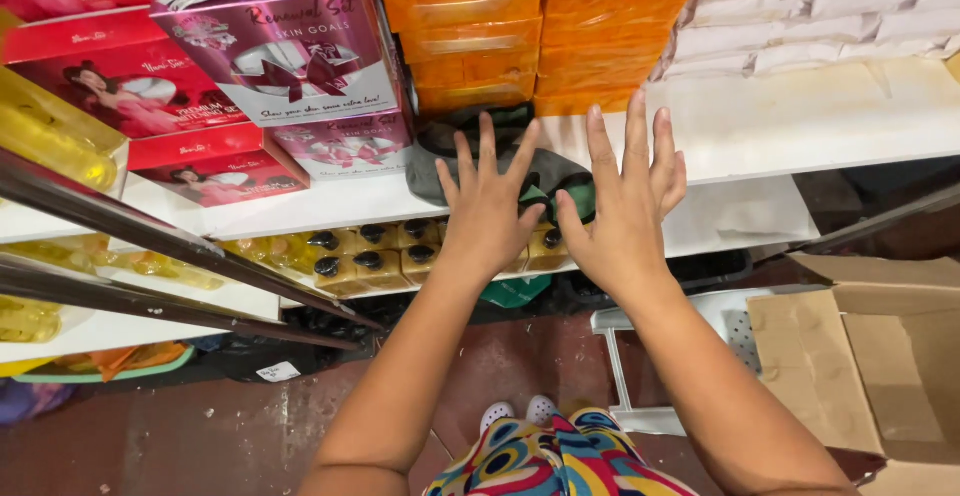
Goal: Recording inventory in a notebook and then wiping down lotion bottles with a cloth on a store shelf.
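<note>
Both hands out flat over the shelf; left hand fingers spread wide, gripping nothing; right hand same, open and empty; dark green cloth bundle sits right under the fingertips, orange boxes stacked just beyond them.

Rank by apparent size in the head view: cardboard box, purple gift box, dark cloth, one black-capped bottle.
1. cardboard box, though cropped and nearer the camera
2. purple gift box
3. dark cloth, partly hidden by the hands
4. black-capped bottle
</note>
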